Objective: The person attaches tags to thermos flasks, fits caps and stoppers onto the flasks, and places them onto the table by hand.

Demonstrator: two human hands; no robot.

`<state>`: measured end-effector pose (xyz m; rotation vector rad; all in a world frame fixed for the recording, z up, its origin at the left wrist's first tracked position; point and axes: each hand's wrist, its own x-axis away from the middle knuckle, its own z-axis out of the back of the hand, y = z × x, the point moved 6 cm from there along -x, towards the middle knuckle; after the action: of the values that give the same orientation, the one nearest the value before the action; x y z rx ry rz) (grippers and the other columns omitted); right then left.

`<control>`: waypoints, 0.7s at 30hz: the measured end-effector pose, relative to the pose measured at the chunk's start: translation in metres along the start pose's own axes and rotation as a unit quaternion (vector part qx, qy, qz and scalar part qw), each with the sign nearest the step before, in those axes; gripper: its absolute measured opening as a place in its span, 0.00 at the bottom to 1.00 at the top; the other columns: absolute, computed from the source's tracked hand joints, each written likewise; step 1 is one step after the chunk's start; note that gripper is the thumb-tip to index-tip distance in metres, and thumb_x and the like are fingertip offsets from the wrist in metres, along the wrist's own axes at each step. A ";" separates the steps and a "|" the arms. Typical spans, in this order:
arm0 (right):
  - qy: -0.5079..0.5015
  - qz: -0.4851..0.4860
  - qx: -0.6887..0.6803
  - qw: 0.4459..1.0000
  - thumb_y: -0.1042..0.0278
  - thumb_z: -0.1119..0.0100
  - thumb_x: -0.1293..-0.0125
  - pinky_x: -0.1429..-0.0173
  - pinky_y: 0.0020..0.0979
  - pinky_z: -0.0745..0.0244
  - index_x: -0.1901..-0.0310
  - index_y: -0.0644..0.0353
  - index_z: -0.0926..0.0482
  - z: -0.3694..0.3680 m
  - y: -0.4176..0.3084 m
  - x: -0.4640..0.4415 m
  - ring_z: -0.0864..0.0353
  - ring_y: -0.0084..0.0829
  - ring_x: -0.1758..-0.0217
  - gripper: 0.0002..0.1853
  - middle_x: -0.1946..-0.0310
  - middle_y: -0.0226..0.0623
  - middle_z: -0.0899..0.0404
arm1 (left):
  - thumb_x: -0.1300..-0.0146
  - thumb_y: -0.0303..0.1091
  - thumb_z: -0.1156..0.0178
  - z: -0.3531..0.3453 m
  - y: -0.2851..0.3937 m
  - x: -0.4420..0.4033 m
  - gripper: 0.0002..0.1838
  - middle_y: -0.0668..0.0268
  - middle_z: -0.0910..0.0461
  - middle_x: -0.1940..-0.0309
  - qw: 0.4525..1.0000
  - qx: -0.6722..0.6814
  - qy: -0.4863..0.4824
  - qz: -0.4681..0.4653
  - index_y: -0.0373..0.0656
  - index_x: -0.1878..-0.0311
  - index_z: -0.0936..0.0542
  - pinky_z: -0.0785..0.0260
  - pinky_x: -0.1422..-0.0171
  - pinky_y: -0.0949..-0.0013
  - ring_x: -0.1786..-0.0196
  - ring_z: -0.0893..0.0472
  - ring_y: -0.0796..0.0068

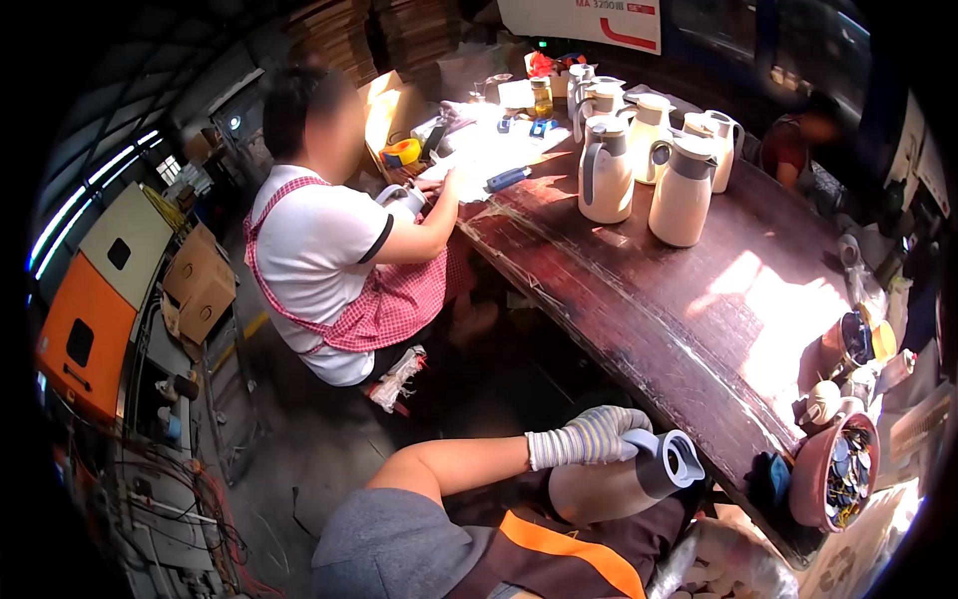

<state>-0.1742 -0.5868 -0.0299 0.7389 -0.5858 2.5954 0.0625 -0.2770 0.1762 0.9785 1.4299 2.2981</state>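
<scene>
My left hand (596,436), in a striped knit work glove, is closed around the handle of a vacuum jug (609,491). This jug has a beige body and a grey-blue collar and handle. It lies tilted over my lap, its mouth toward the right and uncovered, with a dark opening inside. Below it is my dark apron with an orange band (574,552). My right hand does not show. Several similar beige jugs (683,195) with grey handles stand upright on the dark wooden table (599,270), well beyond my hand.
A co-worker (319,260) in a red checked apron sits at the table's left side, hands on a jug part. Another person (795,150) is at the far right. A bowl of small parts (836,474) stands at the near right corner. A plastic bag (714,559) lies below.
</scene>
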 end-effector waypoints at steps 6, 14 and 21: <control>-0.022 0.005 0.032 0.999 0.57 0.44 0.31 0.39 0.40 0.30 0.40 0.66 0.30 -0.005 0.017 0.016 0.24 0.44 0.47 0.24 0.44 0.52 0.27 | 0.50 0.35 0.39 -0.017 -0.002 -0.007 0.23 0.63 0.18 0.66 0.999 -0.024 -0.036 -0.009 0.46 0.47 0.22 0.28 0.53 0.68 0.62 0.18 0.71; -0.051 -0.005 0.048 0.998 0.56 0.43 0.32 0.39 0.41 0.30 0.39 0.64 0.31 -0.011 0.035 0.025 0.24 0.44 0.47 0.25 0.44 0.52 0.27 | 0.49 0.35 0.38 -0.016 0.017 -0.011 0.23 0.63 0.19 0.70 0.998 -0.035 -0.050 -0.013 0.46 0.46 0.22 0.27 0.60 0.71 0.70 0.19 0.72; -0.067 -0.017 0.051 0.996 0.55 0.43 0.33 0.40 0.41 0.29 0.39 0.63 0.31 -0.007 0.037 0.029 0.23 0.45 0.47 0.26 0.44 0.52 0.27 | 0.49 0.39 0.37 -0.019 -0.003 -0.036 0.24 0.60 0.17 0.65 0.997 -0.060 -0.049 -0.019 0.47 0.46 0.22 0.26 0.54 0.65 0.61 0.17 0.63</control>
<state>-0.2171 -0.6072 -0.0295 0.9546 -0.4787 2.5743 0.0757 -0.3084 0.1537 1.0052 1.2470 2.2475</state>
